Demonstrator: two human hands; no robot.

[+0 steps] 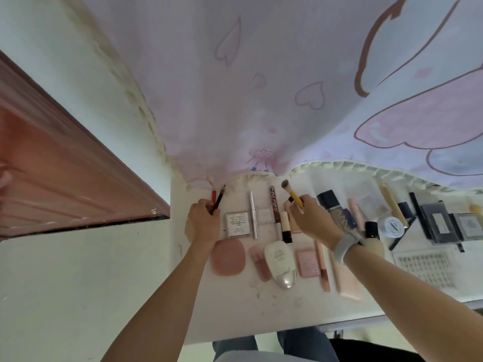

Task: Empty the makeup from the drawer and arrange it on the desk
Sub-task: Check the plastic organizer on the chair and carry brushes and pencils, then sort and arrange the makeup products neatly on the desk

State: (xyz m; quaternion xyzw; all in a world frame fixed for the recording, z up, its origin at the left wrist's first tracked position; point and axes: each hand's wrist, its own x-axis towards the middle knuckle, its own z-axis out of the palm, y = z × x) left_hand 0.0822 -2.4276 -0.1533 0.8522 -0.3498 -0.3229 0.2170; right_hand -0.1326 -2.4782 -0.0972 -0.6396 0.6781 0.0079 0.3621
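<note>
At the desk's (pixel 235 314) left end the left hand (pixel 202 222) pinches two pencils, one red (pixel 213 195) and one dark (pixel 219 199), tips raised toward the curtain (pixel 235 100); both look light, stiff and prone to roll, so a grip near mid-shaft suits them. Right of the clear compact (pixel 237 223), silver tube (pixel 253 214) and pink puff (pixel 228 257), the right hand (pixel 312 218) curls its fingers round one yellow-handled brush (pixel 294 194) low on its handle, sparing the soft bristles. The remaining makeup lies in two rough rows running rightward; I cannot count it reliably.
</note>
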